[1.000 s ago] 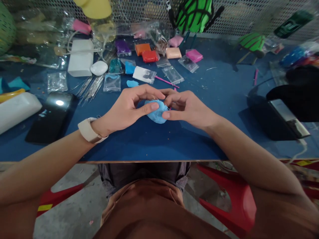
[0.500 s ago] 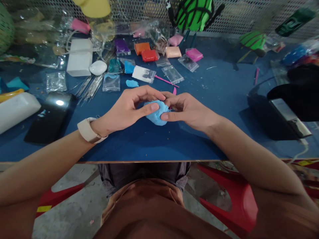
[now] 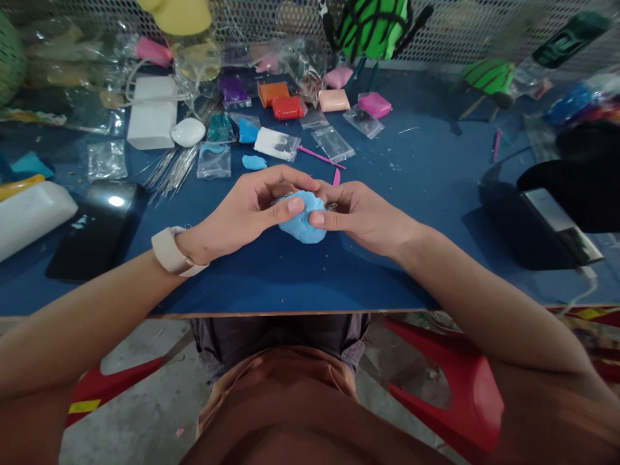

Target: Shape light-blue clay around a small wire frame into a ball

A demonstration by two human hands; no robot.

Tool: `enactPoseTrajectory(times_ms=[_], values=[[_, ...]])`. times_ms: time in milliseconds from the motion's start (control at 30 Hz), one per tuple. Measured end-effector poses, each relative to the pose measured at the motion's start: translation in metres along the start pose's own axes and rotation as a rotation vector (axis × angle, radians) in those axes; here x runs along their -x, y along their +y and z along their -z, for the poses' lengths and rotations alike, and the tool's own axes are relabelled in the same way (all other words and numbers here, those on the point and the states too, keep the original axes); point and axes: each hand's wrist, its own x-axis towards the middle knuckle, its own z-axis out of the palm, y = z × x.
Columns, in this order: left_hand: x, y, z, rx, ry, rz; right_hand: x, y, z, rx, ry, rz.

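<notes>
A lump of light blue modelling clay [image 3: 301,227] is held between both hands above the blue table. My left hand [image 3: 256,205] grips its left side, thumb on top and fingers curled behind. From the right, my right hand [image 3: 361,216] pinches it with the thumb pressed on the near face; its other fingers are partly hidden. Thin wire bits stick out at the clay's edges. Just beyond the hands lie a flat light blue clay piece [image 3: 254,162], a pink modelling tool [image 3: 336,175] and a pink stick [image 3: 320,157].
Packets of coloured clay, such as red [image 3: 288,108] and orange [image 3: 272,93], lie toward the mesh back. Wires [image 3: 172,173] and a black phone [image 3: 94,232] are at left. A black box-like device [image 3: 537,226] stands at right, near a green-shelled figure [image 3: 489,77].
My right thumb has shifted slightly left over the clay, and more of the lump shows. The whole view has moved a little.
</notes>
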Motion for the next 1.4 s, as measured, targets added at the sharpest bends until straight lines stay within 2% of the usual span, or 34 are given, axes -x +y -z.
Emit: enactPoseTrajectory(times_ms=[233,467,700,967,1233,1400], values=[[-0.002,0.002,0.005,0.076,-0.06,0.028,0.002,-0.001,-0.001,-0.029,0.023,-0.025],[-0.002,0.0,0.006,0.05,-0.029,0.079,0.001,-0.001,-0.002,-0.029,0.033,-0.017],[-0.001,-0.005,0.008,0.008,0.002,0.078,0.001,-0.002,-0.001,-0.076,0.074,-0.081],[-0.002,-0.001,0.009,-0.083,-0.015,0.102,-0.003,0.002,0.01,0.046,-0.08,-0.021],[-0.003,0.0,0.009,-0.069,-0.069,0.088,0.0,0.005,0.011,-0.001,-0.071,-0.048],[-0.003,0.0,0.007,-0.063,-0.062,0.073,-0.001,0.005,0.012,-0.002,-0.081,-0.015]])
